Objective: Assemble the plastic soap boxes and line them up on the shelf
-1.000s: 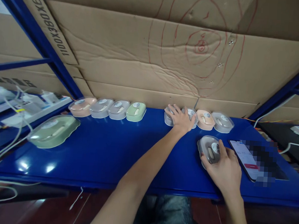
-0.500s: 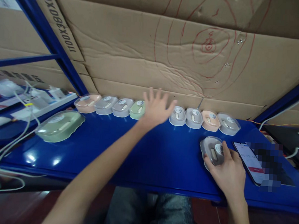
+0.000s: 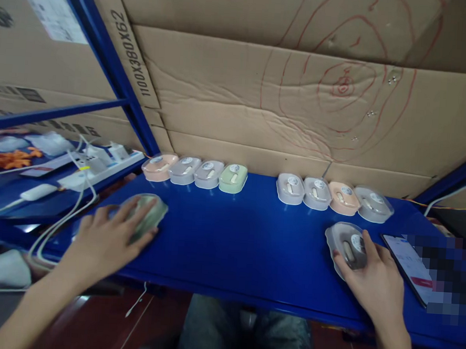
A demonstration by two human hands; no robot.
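My left hand lies on a green mouse in a clear plastic case at the left of the blue shelf, fingers spread over it. My right hand rests on a grey mouse in a clear case at the right. Along the back stand two rows of cased mice: a left row of pink, grey and green ones, and a right row of grey and pink ones.
A phone lies face up right of my right hand. A white power strip and cables sit on the shelf to the left. Cardboard boxes form the back wall behind blue rack posts.
My left hand left the right row at the back, swept left across the shelf, and came down on the green cased mouse. My right hand stayed on the grey cased mouse.
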